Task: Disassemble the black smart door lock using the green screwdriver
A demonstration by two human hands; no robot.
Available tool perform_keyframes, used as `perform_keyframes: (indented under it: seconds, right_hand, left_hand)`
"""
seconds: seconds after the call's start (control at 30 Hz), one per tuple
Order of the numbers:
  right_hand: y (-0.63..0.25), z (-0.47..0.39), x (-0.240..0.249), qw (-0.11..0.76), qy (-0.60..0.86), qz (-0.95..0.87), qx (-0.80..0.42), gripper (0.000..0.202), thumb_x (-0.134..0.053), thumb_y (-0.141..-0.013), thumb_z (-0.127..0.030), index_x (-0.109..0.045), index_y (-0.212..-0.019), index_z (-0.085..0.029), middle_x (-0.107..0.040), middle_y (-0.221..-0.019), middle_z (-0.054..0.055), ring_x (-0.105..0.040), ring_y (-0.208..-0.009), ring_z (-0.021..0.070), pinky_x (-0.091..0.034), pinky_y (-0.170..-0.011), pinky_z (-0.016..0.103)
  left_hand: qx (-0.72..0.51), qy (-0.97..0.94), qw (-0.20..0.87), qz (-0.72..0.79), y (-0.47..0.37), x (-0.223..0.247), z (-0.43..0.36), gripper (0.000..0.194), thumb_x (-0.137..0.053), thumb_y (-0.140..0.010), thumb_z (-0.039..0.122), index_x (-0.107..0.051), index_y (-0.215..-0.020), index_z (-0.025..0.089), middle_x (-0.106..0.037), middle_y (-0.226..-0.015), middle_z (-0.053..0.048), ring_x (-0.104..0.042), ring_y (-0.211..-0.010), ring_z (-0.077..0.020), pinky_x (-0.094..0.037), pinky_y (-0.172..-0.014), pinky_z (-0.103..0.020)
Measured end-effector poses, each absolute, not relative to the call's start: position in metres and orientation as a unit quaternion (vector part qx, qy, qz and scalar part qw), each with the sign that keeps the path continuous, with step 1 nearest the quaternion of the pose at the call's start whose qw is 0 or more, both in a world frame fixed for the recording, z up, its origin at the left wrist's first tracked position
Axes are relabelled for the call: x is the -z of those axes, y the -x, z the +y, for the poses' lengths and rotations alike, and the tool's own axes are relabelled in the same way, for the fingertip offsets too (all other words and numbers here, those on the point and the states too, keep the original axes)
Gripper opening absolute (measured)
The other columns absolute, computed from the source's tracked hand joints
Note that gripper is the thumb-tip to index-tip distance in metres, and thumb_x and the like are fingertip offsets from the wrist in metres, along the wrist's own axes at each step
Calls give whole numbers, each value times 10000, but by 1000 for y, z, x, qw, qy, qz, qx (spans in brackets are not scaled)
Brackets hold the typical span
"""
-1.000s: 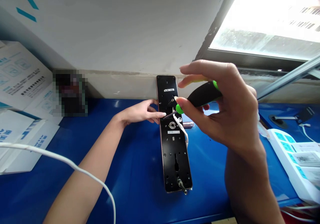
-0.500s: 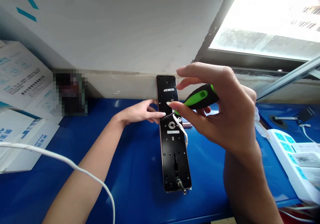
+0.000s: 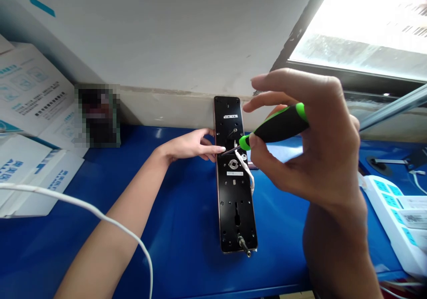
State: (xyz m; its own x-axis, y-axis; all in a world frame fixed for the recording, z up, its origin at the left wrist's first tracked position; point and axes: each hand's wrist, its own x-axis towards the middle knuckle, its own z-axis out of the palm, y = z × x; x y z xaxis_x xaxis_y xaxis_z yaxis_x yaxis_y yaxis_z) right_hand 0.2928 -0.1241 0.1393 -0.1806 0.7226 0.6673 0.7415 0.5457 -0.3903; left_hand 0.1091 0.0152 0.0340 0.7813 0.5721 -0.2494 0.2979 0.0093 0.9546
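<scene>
A long black metal plate (image 3: 236,219), with holes and small labels, lies on a blue table. My left hand (image 3: 196,145) holds its left edge, thumb on the top face and fingers at the side. My right hand (image 3: 300,134) grips a green and black screwdriver (image 3: 283,124) by its handle. The screwdriver's thin shaft slants down left, its tip on the plate beside my left thumb. A white cable (image 3: 245,170) runs over the plate's right side. Near the plate's lower end a metal post (image 3: 244,245) sticks out.
White printed boxes (image 3: 33,90) stand at the left. A loose white cable (image 3: 93,208) crosses over my left forearm. At the right lies a white power strip (image 3: 393,219). A wall (image 3: 173,45) rises behind the table, with a window (image 3: 367,36) at the upper right.
The screwdriver handle has turned in my right hand, and that hand has shifted right from the plate. My left hand keeps its hold. The whole view has moved slightly.
</scene>
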Motion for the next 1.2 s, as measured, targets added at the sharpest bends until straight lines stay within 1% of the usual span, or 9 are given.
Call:
perform_keyframes:
  seconds: [0.17, 0.3, 0.4, 0.47, 0.6, 0.73, 0.93, 1.03, 1.2]
  right_hand:
    - [-297, -126, -148, 363, 515, -776, 21, 560, -784, -824, -279, -565, -1316, -434, -721, -1184, 7, -740, -901, 274, -597, -570, 386]
    - [-300, -124, -149, 363, 503, -784, 18, 614, -782, -811, -249, -555, -1345, -451, -717, -1241, 0, -737, -1010, 308, -603, -594, 401]
    - [-297, -123, -146, 398, 469, -789, 3, 618, -694, -817, -146, -560, -1323, -475, -689, -1260, -31, -709, -1076, 284, -613, -648, 393]
    - [-295, -124, -144, 426, 470, -773, -15, 596, -632, -811, -96, -594, -1280, -462, -674, -1250, -42, -693, -1098, 268, -617, -748, 403]
    - [-300, -124, -144, 475, 443, -760, -8, 635, -644, -735, -63, -647, -1265, -413, -658, -1243, -45, -699, -1065, 266, -597, -819, 409]
    - [-314, -119, -144, 499, 415, -760, 21, 729, -694, -663, -75, -653, -1316, -396, -642, -1285, -16, -717, -1026, 293, -601, -725, 414]
    - [-319, -119, -145, 533, 420, -734, 19, 686, -710, -690, -100, -666, -1307, -396, -611, -1305, 13, -716, -1003, 313, -629, -869, 463]
    - [-316, -124, -146, 536, 432, -725, 7, 661, -720, -698, -119, -665, -1274, -437, -610, -1297, -7, -708, -1043, 321, -629, -848, 448]
    - [-315, -128, -149, 525, 447, -725, 5, 628, -726, -701, -122, -672, -1225, -464, -617, -1276, -23, -704, -1062, 322, -608, -800, 448]
  left_hand:
    - [-111, -705, 626, 313, -109, -32, 15, 627, -783, -837, 516, -540, -1302, 171, -772, -1067, -117, -766, -982, -259, -611, -848, -368]
    - [-99, -732, 588, 331, -107, -39, 14, 607, -755, -842, 568, -572, -1260, 167, -789, -957, -92, -770, -921, -253, -602, -785, -346]
    - [-96, -785, 511, 337, -101, -53, 13, 433, -692, -883, 583, -673, -972, 161, -782, -819, -65, -760, -789, -218, -571, -719, -312]
    - [-117, -824, 445, 331, -94, -66, 11, 407, -645, -924, 548, -660, -780, 167, -754, -719, -36, -730, -694, -175, -542, -682, -285]
    - [-153, -868, 374, 290, -85, -89, 3, 147, -699, -879, 329, -747, -942, 206, -787, -919, -13, -728, -815, -159, -547, -721, -258]
    - [-158, -888, 340, 268, -88, -96, -6, 349, -724, -803, 210, -762, -1149, 240, -780, -1082, -9, -720, -884, -160, -556, -728, -246]
    - [-159, -888, 359, 242, -102, -93, -12, 237, -729, -848, 302, -821, -1058, 243, -799, -965, -19, -715, -847, -195, -548, -710, -285]
    - [-172, -873, 383, 250, -105, -91, -12, 176, -722, -867, 335, -836, -958, 237, -803, -916, -20, -721, -820, -212, -556, -716, -310]
    - [-164, -859, 410, 260, -108, -87, -12, 169, -746, -838, 315, -836, -951, 226, -802, -891, -28, -719, -793, -215, -558, -705, -313]
